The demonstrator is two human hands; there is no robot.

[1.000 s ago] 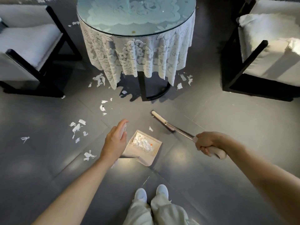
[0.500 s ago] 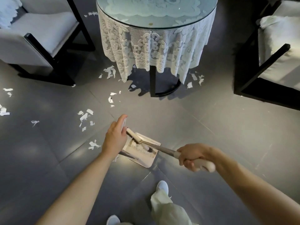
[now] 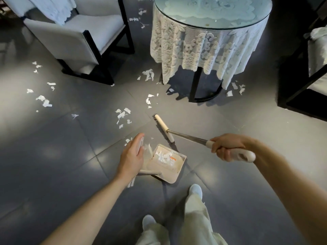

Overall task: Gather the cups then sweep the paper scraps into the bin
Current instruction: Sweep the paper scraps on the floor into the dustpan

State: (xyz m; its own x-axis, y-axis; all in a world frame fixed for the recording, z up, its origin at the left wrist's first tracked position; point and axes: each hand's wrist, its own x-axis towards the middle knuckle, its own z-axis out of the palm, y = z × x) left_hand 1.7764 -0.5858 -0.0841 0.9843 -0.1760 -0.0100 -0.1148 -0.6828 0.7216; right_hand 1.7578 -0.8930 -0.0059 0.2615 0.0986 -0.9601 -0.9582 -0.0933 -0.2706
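The back of the left grip (image 3: pixel 131 156) hides its fingers. Only the thumb shows, stretched along the pale upright handle of the dustpan (image 3: pixel 177 175), which it holds, and how tightly the hidden fingers wrap cannot be told. The right grip (image 3: pixel 228 147) is curled in a full fist round the pale end of the broom (image 3: pixel 163 127). The metal shaft runs forward and left from it to the cream head, which lies on the floor (image 3: pixel 70 156) just beyond the dustpan's open mouth.

Inside the dustpan sits a small heap of white paper scraps (image 3: pixel 163 157) with one orange fleck among them. More loose scraps (image 3: pixel 122 115) lie scattered on the floor to the left and ahead, some close to the pan, others under the round glass-topped desk (image 3: pixel 247 23), whose lace cloth (image 3: pixel 194 50) hides most of its leg. An armchair (image 3: pixel 79 38) stands at upper left, cut off by the frame, and another seat is clipped at the right edge. Pale shoes (image 3: pixel 195 190) show below.
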